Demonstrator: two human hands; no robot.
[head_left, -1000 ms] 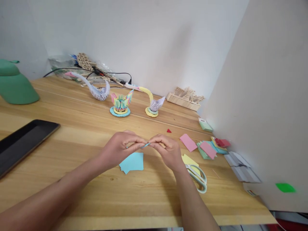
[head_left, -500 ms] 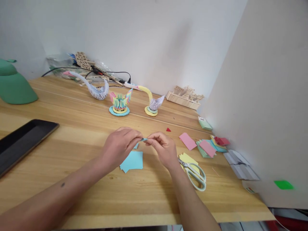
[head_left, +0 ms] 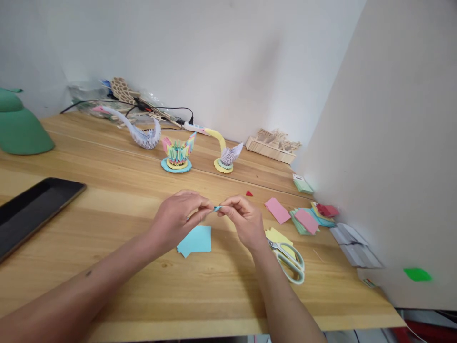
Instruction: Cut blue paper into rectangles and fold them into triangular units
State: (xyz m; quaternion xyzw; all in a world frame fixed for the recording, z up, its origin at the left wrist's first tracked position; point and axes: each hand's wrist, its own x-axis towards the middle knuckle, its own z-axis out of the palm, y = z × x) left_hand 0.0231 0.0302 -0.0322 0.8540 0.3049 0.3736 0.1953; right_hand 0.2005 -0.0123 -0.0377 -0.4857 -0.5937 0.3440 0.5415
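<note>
2 hands | left hand [head_left: 178,220] and right hand [head_left: 244,220] pinch blue paper piece [head_left: 217,208] | above blue sheets [head_left: 195,239]

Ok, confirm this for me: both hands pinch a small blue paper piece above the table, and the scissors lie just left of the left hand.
Not quite. In the head view the left hand and right hand do pinch the small blue paper piece above the table, but the scissors lie to the right of the right hand, partly on yellow paper.

The table [head_left: 117,190] is smooth, light wood. The little blue sheets [head_left: 195,239] are matt paper. The black tablet [head_left: 32,209] looks shiny like glass.
</note>
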